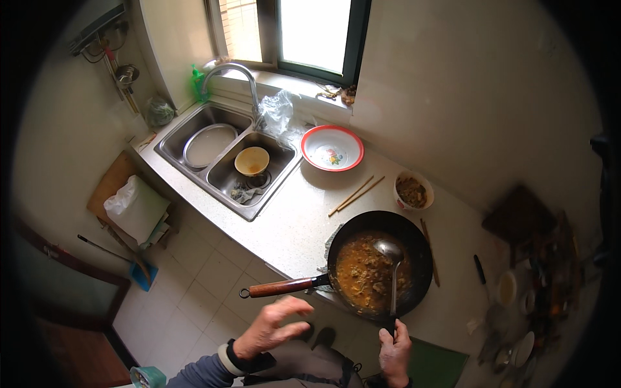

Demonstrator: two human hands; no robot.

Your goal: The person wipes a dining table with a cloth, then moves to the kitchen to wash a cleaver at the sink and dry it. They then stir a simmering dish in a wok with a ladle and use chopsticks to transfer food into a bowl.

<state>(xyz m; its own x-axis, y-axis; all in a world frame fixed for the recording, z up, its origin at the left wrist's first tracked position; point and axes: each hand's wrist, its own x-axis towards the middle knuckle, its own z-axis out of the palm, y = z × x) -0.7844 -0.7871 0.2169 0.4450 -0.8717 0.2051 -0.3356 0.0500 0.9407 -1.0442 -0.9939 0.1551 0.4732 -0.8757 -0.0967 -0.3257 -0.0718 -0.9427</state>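
A dark wok [417, 255] with a wooden handle [279, 288] stands on the counter, resting on a patterned cloth [322, 253]. Brownish stew [359, 271] with chunks and yellow bits fills its bottom. My right hand [394, 354] is closed around the black grip of a metal ladle [394, 278], whose bowl lies in the stew near the middle of the wok. Just below the wok's handle, my left hand [275, 326] hovers with its fingers apart and curved, touching nothing. A white enamel basin [315, 150] with a red rim sits beyond the wok.
A pair of chopsticks [354, 196] and a bowl of food [414, 192] lie behind the wok. Left is a double sink [253, 216] with a yellowish bowl [252, 161] and a round lid-like dish [210, 145]. Dishes and jars crowd the right side, near a black-handled utensil [479, 268].
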